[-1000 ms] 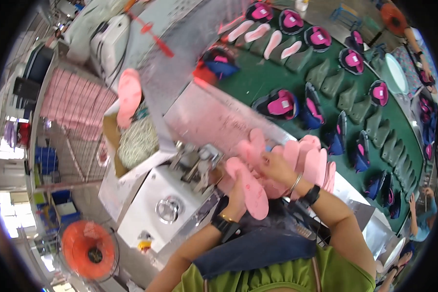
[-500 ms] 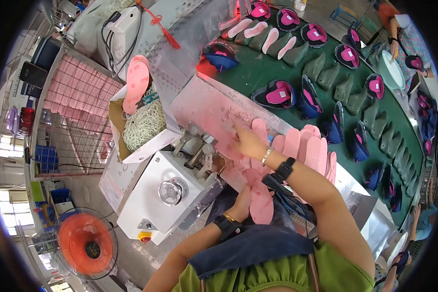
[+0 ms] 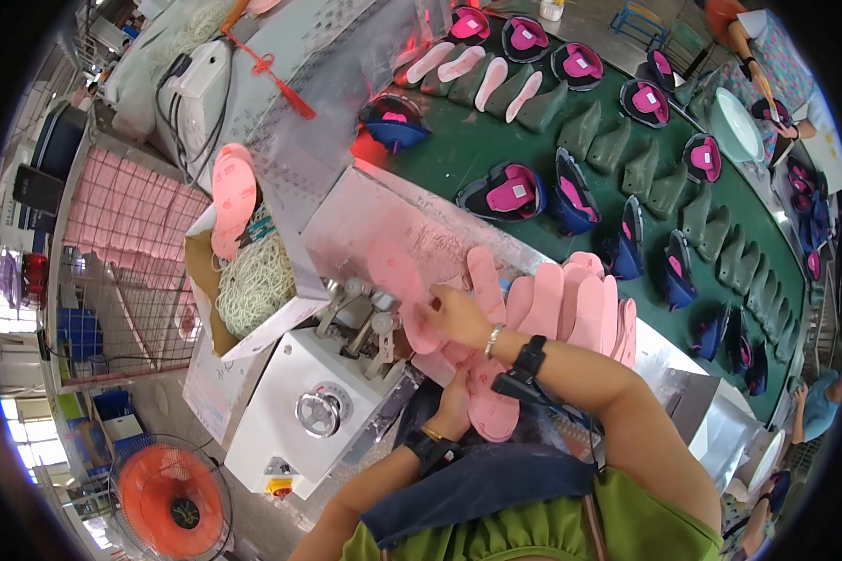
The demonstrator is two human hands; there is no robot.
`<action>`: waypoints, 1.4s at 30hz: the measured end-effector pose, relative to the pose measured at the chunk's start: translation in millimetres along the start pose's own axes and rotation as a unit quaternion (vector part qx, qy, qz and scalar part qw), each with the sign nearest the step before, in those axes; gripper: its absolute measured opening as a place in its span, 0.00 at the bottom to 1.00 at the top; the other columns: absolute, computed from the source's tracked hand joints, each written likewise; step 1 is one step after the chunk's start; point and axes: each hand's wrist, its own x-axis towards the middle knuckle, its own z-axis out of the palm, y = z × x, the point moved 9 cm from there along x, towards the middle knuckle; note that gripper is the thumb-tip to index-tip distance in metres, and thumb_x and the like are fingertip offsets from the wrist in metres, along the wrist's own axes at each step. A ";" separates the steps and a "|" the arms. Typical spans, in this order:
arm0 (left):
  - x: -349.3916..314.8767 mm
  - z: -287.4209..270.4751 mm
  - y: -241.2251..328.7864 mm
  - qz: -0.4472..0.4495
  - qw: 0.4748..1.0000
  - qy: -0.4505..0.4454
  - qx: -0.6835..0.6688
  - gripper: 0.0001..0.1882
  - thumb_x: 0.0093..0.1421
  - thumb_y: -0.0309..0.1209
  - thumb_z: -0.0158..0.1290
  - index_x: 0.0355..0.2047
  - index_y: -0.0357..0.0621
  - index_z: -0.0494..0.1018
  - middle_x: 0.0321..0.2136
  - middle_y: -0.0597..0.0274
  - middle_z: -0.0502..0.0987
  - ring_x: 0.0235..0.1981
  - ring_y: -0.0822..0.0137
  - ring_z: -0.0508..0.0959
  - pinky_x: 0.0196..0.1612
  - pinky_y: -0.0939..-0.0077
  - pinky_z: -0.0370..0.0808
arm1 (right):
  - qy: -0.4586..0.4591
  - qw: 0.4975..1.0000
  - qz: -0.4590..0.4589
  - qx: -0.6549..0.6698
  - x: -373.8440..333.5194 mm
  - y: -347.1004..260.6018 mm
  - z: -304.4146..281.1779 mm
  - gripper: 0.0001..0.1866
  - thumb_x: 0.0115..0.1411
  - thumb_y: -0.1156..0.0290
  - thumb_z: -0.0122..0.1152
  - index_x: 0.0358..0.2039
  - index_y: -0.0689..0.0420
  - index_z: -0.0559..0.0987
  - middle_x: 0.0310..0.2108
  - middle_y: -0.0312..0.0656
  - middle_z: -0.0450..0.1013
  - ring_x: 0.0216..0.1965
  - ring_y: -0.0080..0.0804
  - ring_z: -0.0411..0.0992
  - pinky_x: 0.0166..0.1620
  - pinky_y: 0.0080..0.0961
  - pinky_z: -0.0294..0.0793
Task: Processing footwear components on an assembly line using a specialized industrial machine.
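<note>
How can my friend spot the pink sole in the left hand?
Find the white machine with the silver dial. To its right, the left hand grips the pink sole. Unlike other pink soles, it's lowest, nearest the dark blue cloth.

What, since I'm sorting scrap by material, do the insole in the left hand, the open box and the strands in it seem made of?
Pink insole in the left hand: probably foam, matte, judging by its flat, shineless face.
Open box: likely cardboard, with a plain brown inside and smooth, pale outside.
Strands: thin, pale and tangled, perhaps elastic or plain string; too small to tell.
</note>
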 end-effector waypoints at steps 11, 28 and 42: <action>16.5 49.0 32.4 -0.039 0.995 0.071 0.056 0.19 0.71 0.39 0.42 0.54 0.39 0.68 0.51 0.55 0.75 0.53 0.59 0.76 0.59 0.59 0.73 | 0.169 0.931 -0.136 -0.293 133.2 7.8 -103.8 0.14 0.64 0.65 0.53 0.38 0.65 0.72 0.28 0.60 0.75 0.33 0.56 0.77 0.36 0.47 0.75; 30.4 70.2 53.2 0.026 0.999 0.020 -0.008 0.15 0.69 0.31 0.48 0.52 0.38 0.70 0.48 0.59 0.76 0.52 0.62 0.76 0.56 0.63 0.75 | -0.062 0.996 -0.042 -0.041 56.3 65.2 -157.0 0.18 0.61 0.54 0.64 0.29 0.58 0.78 0.24 0.40 0.75 0.29 0.28 0.72 0.33 0.33 0.72; -43.3 54.1 -24.5 -0.031 0.999 0.025 0.014 0.31 0.73 0.51 0.29 0.62 0.39 0.62 0.54 0.48 0.74 0.50 0.51 0.78 0.54 0.56 0.76 | -0.046 0.983 -0.093 0.150 -60.3 6.1 -45.7 0.20 0.62 0.71 0.59 0.54 0.60 0.70 0.31 0.44 0.76 0.30 0.34 0.74 0.34 0.32 0.74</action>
